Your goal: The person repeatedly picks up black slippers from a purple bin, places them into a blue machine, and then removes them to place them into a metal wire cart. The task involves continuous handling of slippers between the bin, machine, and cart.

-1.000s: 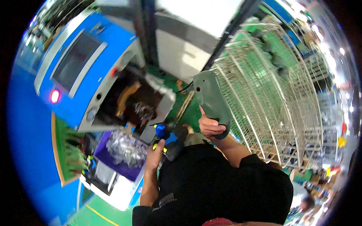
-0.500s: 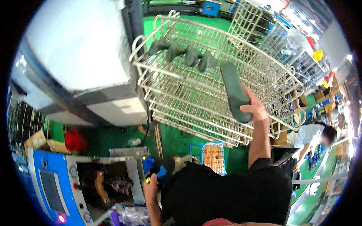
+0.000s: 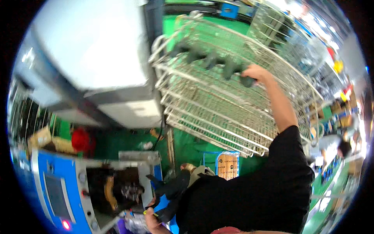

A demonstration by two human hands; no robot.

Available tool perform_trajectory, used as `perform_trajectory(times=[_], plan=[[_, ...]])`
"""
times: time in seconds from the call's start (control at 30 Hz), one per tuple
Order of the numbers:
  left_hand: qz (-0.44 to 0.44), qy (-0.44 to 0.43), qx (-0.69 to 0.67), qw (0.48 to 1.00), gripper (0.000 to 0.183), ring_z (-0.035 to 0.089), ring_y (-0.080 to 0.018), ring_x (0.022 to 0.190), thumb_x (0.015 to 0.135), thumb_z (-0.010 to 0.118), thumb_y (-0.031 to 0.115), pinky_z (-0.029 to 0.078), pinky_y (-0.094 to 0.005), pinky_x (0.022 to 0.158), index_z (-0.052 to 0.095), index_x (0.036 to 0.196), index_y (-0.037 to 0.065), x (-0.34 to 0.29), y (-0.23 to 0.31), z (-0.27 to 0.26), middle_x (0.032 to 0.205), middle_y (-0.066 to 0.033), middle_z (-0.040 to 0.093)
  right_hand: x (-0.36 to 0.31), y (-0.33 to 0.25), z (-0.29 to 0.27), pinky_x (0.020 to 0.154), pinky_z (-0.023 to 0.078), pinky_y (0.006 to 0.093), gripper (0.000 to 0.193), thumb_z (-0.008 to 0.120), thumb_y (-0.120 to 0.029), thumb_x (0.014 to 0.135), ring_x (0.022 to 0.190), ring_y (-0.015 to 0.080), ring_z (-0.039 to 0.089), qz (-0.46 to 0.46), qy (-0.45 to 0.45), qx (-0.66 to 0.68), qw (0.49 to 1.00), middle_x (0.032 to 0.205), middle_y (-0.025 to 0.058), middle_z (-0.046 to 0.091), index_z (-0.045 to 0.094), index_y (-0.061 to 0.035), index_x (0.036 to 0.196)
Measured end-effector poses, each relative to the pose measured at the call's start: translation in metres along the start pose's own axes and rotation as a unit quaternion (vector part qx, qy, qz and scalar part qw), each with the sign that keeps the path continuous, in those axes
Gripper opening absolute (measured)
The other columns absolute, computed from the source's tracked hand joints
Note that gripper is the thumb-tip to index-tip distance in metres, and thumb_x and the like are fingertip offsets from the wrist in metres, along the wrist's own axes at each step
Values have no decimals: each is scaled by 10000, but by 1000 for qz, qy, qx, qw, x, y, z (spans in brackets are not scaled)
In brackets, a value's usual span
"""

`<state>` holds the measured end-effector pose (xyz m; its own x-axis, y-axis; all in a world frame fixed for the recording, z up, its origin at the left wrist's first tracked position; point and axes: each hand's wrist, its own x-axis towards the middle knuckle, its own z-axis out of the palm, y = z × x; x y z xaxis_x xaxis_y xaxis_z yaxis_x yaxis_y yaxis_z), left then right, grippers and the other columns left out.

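Note:
My right hand (image 3: 255,74) is closed on a dark green shoe (image 3: 247,81) at the upper tier of a wire rack (image 3: 218,91). Most of that shoe is hidden by the hand. To its left, a row of several dark green shoes (image 3: 210,60) stands on the same tier, smeared by motion. Low at my left side, my left hand (image 3: 152,218) is closed round a black piece (image 3: 174,191) with a yellow edge by the fingers. The piece's kind is unclear. Something bright blue (image 3: 161,203) shows against it.
At the lower left is a blue machine (image 3: 64,187) with a screen and a dark open bay. A large white cabinet (image 3: 93,46) adjoins the rack. A red bucket-like thing (image 3: 80,139) and a blue-framed cart (image 3: 228,164) are on the green floor. Another person (image 3: 335,148) is at far right.
My right hand has carried the green shoe up and away to the end of the row; its sole showed before. The black piece at my left hand now shows more fully. The view has shifted.

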<state>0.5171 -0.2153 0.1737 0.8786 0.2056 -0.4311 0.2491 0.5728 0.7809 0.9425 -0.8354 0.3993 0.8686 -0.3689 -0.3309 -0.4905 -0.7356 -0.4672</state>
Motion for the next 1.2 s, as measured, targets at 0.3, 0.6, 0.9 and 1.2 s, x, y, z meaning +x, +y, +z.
perform_trajectory(times=[0.3, 0.6, 0.9, 1.2], plan=[[337, 394, -93, 850, 251, 654, -323, 1165, 951, 650, 182, 519, -472, 1031, 646, 1147, 27, -268, 9, -193, 1349, -176, 621, -90, -69, 169, 1062, 479, 447, 565, 564, -433, 1030, 1259, 347, 616, -267, 335, -56, 902, 1397, 181, 631, 592, -31, 1427], [-295, 680, 476, 474, 204, 600, -408, 1186, 897, 605, 124, 493, -491, 997, 718, 1057, 66, -279, -141, -371, 1265, -237, 604, -452, -342, 482, 1166, 390, 488, 504, 568, -131, 1018, 1381, 383, 529, -887, 3, 182, 425, 1478, 218, 554, 468, 0, 1495], [-50, 424, 806, 410, 475, 482, -281, 1393, 946, 542, 141, 373, -440, 1160, 543, 1414, 68, -170, 16, -577, 1452, -99, 552, -491, -386, 610, 1180, 310, 543, 564, 193, -416, 1098, 1360, 362, 493, -860, 259, 144, 416, 1419, 209, 556, 461, -49, 1431], [-73, 432, 781, 446, 503, 628, -294, 1148, 630, 897, 234, 445, -421, 1041, 673, 1056, 85, -146, 3, -628, 1076, -122, 720, -476, -384, 612, 1147, 327, 565, 615, 256, -489, 1077, 1370, 370, 469, -872, 269, 131, 387, 1450, 217, 516, 428, -31, 1449]])
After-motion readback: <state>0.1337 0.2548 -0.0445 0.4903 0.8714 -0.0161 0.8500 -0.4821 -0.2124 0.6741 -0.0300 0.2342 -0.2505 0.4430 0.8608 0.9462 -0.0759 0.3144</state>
